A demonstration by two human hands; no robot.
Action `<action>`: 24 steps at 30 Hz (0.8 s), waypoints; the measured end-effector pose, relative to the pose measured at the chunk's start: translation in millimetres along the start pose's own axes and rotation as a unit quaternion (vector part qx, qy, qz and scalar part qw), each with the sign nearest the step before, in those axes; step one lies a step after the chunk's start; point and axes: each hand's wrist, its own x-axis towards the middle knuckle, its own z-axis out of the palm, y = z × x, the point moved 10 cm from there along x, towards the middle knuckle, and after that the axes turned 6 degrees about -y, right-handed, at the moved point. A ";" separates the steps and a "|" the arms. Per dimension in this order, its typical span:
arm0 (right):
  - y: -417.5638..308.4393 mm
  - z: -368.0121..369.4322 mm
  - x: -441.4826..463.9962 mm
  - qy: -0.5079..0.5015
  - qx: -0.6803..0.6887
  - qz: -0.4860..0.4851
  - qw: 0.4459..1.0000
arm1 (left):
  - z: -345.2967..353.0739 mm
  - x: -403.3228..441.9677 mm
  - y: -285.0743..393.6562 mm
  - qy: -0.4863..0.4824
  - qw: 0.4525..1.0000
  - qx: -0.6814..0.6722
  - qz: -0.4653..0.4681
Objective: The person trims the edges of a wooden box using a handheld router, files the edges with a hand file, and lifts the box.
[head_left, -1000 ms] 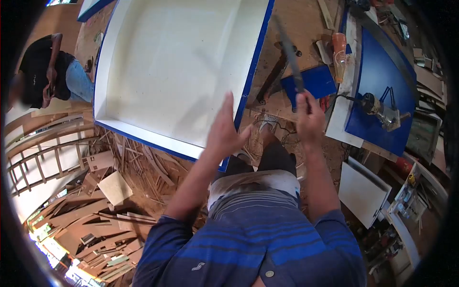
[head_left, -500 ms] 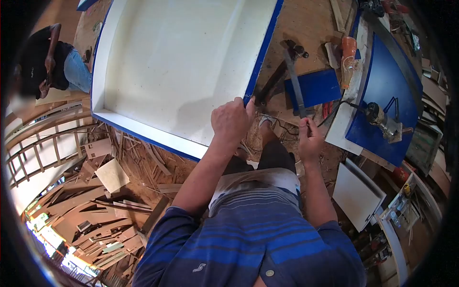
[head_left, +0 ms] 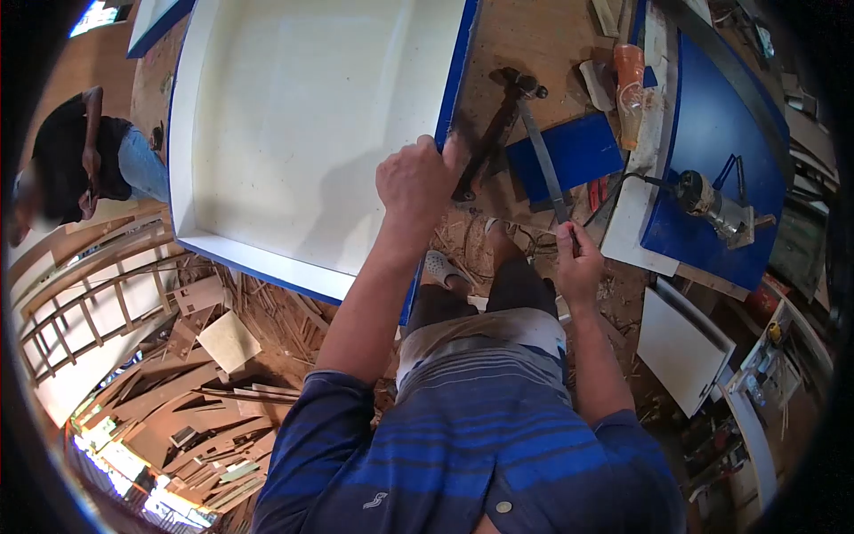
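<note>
A large shallow white box with blue outer sides [head_left: 294,116] takes up the upper middle of the view. My left hand [head_left: 414,182] is closed over its right edge, near the near corner. A long, flat metal file [head_left: 542,156] is in my right hand [head_left: 578,258], fingers wrapped around its handle end. The blade slants up and away, passing over a blue board [head_left: 583,153]. Close to the file's far end lies a hammer [head_left: 498,125] with a dark handle, on the wooden worktop.
An orange bottle [head_left: 629,89] lies on the right. Beyond it, a power tool [head_left: 712,205] rests on a blue panel [head_left: 712,107]. Wood scraps [head_left: 213,427] cover the floor at lower left. Another person [head_left: 89,165] is at the far left.
The box and worktop have shifted left in view, and my left hand, still on the box's edge, appears further up and left. The file stays in my right hand, its blade slightly further left.
</note>
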 end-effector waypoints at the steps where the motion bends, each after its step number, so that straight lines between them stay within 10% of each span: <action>1: 1.1 0.6 0.1 0.001 0.005 0.009 1.000 | 1.2 4.0 2.1 -0.016 1.000 0.009 -0.004; 6: -10.1 5.4 2.0 -0.008 0.007 0.007 1.000 | -6.9 21.4 4.1 -0.088 0.994 0.036 -0.059; 12: -8.1 -1.6 -0.2 -0.004 0.012 -0.004 1.000 | -38.9 -16.7 24.0 0.257 0.950 -0.107 0.143; 24: -8.0 -19.6 -0.3 0.018 0.002 -0.031 0.999 | -28.5 -72.7 7.5 0.261 0.944 -0.110 0.167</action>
